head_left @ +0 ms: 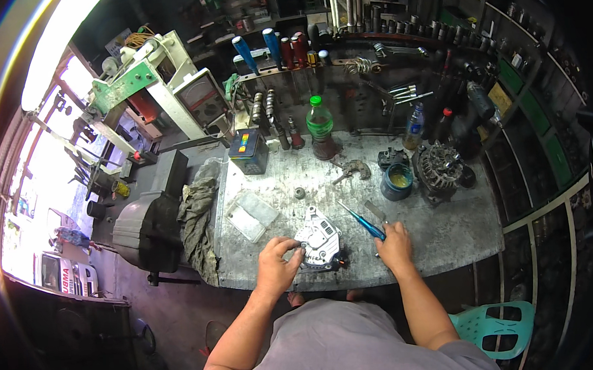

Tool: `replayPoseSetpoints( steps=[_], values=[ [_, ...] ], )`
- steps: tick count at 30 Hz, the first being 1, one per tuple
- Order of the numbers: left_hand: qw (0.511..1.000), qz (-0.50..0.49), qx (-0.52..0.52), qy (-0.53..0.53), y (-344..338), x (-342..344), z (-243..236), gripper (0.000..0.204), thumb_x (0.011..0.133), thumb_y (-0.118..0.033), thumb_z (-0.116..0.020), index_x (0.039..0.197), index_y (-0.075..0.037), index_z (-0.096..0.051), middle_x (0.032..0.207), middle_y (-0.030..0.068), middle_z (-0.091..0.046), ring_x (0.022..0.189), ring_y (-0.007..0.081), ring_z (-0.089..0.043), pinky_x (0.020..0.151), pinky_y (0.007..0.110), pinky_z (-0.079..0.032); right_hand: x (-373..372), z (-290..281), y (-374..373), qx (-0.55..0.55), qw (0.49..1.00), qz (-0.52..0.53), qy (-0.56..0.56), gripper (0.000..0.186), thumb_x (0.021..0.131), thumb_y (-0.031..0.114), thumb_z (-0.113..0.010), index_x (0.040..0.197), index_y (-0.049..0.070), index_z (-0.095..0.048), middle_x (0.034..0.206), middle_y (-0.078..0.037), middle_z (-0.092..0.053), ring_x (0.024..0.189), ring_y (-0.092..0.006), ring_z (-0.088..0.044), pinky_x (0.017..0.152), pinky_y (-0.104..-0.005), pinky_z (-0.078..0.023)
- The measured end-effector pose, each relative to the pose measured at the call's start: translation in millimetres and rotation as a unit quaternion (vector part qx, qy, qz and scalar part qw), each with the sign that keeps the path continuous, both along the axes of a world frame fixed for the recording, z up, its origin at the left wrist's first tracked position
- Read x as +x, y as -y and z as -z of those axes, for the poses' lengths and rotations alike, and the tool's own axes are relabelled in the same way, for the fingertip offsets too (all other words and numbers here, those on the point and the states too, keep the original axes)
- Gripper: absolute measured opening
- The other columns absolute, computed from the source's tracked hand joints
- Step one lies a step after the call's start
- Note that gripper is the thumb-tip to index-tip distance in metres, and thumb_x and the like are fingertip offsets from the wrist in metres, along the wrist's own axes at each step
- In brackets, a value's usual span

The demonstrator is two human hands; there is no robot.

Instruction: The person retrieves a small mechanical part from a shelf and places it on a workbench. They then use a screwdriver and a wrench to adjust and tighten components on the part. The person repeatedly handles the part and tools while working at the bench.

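Observation:
My left hand (278, 264) is at the left side of a silver alternator housing (322, 233) lying on the metal workbench (247, 266), fingers curled together at its edge; what they hold is hidden. In my right hand (395, 250), fingers close around a blue screwdriver (366, 224), its shaft angled up and left. A flat metal piece (374, 209) lies just beyond it. Left of the housing is a clear plastic case (253, 215), and above it a small round metal part (299, 193).
A blue tub (397, 182), another alternator (439, 169), a green-capped bottle (320, 128), a black battery (247, 154) and a crumpled rag (199, 222) surround the work area. A turquoise chair (514, 321) stands at lower right; a person (74, 238) is outside at left.

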State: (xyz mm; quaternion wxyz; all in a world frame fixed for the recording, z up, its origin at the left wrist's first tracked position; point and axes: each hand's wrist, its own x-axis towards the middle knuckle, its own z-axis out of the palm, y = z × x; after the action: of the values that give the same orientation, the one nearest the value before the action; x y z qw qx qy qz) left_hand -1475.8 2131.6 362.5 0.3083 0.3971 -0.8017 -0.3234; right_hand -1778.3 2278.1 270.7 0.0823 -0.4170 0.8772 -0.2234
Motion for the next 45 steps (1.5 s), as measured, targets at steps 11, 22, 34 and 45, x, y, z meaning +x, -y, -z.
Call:
replayPoseSetpoints(
  steps=[11,22,34,45],
  values=[
    [0.996,0.035,0.079,-0.023,16.5,10.5,25.2,0.018,0.097,-0.002,-0.086,0.114,0.001,-0.081,0.110,0.0086,-0.075,0.095,0.0185,-0.075,0.088,0.032,-0.061,11.7,-14.9,-5.7,-0.182,0.983,0.013,0.035,0.031,0.094,0.012,-0.085,0.122,0.000,-0.078,0.126,-0.019,-0.074,0.114,-0.0416,-0.073,0.100,-0.0524,-0.058],
    [0.994,0.069,0.087,-0.014,23.7,12.1,10.9,0.020,0.097,-0.008,-0.086,0.115,-0.002,-0.082,0.112,0.0123,-0.077,0.105,0.0270,-0.076,0.095,0.040,-0.061,27.5,-134.5,-7.9,-0.414,0.881,-0.048,0.224,0.044,0.112,0.002,-0.058,0.154,0.001,-0.046,0.129,-0.015,-0.068,0.111,-0.0207,-0.069,0.094,-0.0368,-0.061],
    [0.990,0.062,0.110,-0.059,22.5,14.3,12.7,0.017,0.097,-0.004,-0.083,0.114,-0.004,-0.084,0.113,0.0121,-0.077,0.106,0.0273,-0.075,0.092,0.039,-0.060,110.6,-224.8,54.4,-0.247,0.911,-0.308,0.121,0.046,0.099,-0.001,-0.077,0.139,0.002,-0.055,0.118,-0.020,-0.075,0.096,-0.0334,-0.079,0.085,-0.0421,-0.064],
    [0.986,0.043,0.129,-0.093,18.0,15.5,17.9,0.015,0.098,-0.007,-0.085,0.112,-0.003,-0.085,0.114,0.0119,-0.078,0.108,0.0293,-0.076,0.094,0.041,-0.060,121.8,-251.1,84.1,-0.157,0.889,-0.426,0.054,0.037,0.100,0.003,-0.078,0.132,0.000,-0.060,0.118,-0.025,-0.073,0.097,-0.0400,-0.078,0.082,-0.0452,-0.064]
  ],
)
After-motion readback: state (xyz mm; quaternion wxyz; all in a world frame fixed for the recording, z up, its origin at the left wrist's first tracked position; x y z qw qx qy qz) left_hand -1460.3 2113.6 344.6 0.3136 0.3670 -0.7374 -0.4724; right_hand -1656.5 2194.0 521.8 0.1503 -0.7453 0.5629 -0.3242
